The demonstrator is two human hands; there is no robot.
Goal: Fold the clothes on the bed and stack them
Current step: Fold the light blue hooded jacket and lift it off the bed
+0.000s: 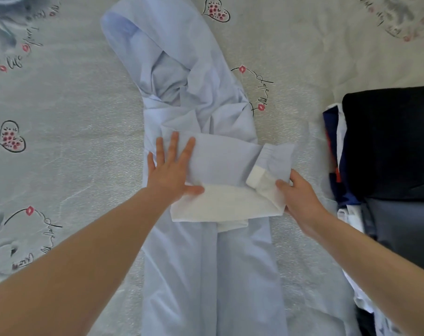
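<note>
A pale blue hooded garment (206, 267) lies lengthwise down the middle of the bed, its hood (143, 37) at the far end. One sleeve (225, 161), blue with a white lower panel and white cuff tab, is folded across the body. My left hand (172, 166) lies flat on the sleeve's left part, fingers spread and straight. My right hand (300, 195) grips the sleeve's cuff end at the right, thumb on top, fingers under the cloth.
A stack of folded clothes (388, 146), black on top with navy, white and grey pieces below, sits at the bed's right edge. The bedsheet (67, 112) is pale with heart and lip prints.
</note>
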